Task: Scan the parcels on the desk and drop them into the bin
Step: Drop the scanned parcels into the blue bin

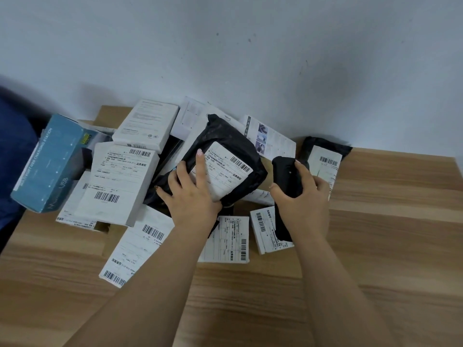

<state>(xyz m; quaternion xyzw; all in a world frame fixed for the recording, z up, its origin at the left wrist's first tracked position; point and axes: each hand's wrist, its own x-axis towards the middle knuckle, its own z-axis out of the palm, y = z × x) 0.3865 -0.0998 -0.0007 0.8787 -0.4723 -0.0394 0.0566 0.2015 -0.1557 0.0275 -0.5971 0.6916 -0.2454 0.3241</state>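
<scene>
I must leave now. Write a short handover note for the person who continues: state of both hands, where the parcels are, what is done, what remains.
Left hand: grips the black poly-bag parcel at its near edge, forefinger straight on its shipping label.
Right hand: holds the black handheld scanner, beside that label.
Parcels: a pile of white labelled boxes, a teal USB charging station box and another black bag lie on the wooden desk.
Done: cannot tell; bin not in view.
Left: scan the held bag, drop it, then the rest.
</scene>
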